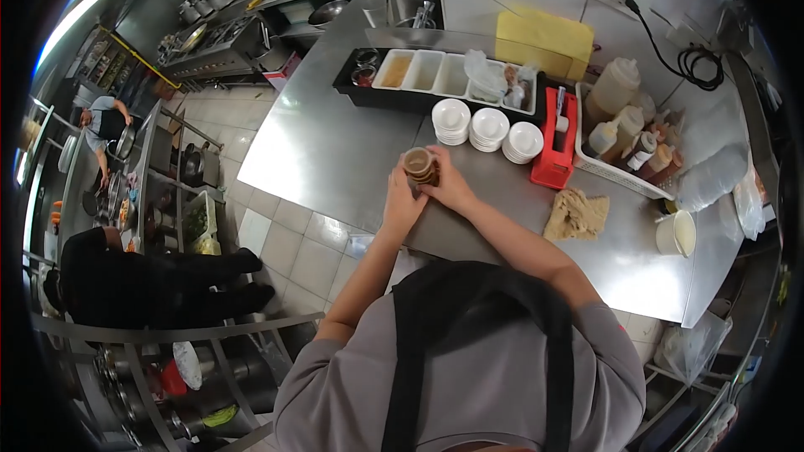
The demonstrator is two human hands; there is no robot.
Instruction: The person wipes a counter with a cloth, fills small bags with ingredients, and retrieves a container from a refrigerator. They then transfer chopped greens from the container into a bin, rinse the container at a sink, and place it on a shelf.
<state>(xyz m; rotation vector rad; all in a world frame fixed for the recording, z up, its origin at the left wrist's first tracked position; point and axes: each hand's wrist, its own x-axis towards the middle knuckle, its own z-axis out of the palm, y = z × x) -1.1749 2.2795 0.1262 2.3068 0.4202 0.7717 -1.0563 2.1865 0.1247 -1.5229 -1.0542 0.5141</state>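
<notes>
At the near edge of the steel counter (335, 151), both my hands are wrapped round a stack of small brown cups (418, 162). My left hand (402, 197) closes on its left side, and my right hand (450, 184) on its right side. The top cup shows a pale round inside; whether the stack's base touches the counter is hidden. Just beyond my hands stand three stacks of small white dishes (488, 129). A red holder (554, 138) is to their right.
Behind the dishes runs a black rack (352, 92) with white food bins. A white basket (620, 174) of sauce bottles, a tan cloth (576, 213) and a white tub (675, 234) lie to the right. Two other people (126, 276) are at the left.
</notes>
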